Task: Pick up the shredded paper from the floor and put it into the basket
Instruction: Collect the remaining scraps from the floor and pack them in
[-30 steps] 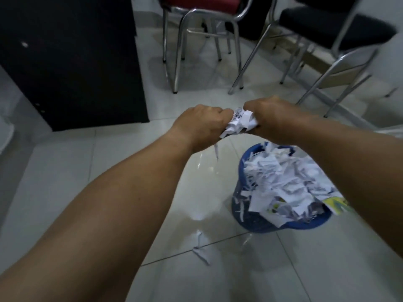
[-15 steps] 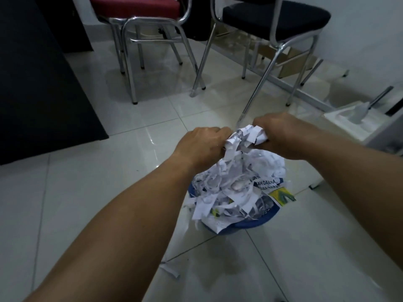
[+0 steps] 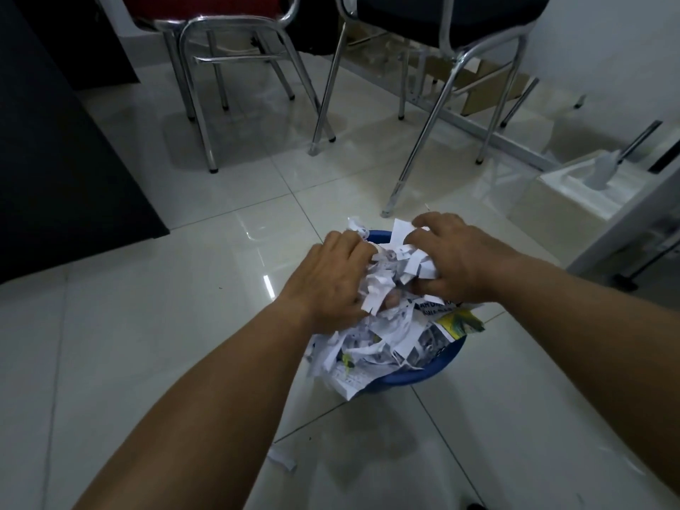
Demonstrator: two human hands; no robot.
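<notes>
Nearly in: shredded paper (image 3: 397,259) directly above basket (image 3: 434,375)

A stray strip (image 3: 281,460) lies nearest, on the floor (image 3: 147,344) (left-arm side). Beyond, left hand (image 3: 331,277) and right hand (image 3: 460,259) clamp curled fingers (image 3: 349,248) on the bunch, touching the basket's heaped fill.

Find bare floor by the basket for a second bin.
Bare tile left of the basket, up to the cabinet; also right of it, short of the white box. Crowded: basket heaped with paper, left hand and right hand gripping it; chair legs behind; a strip on near floor.
</notes>
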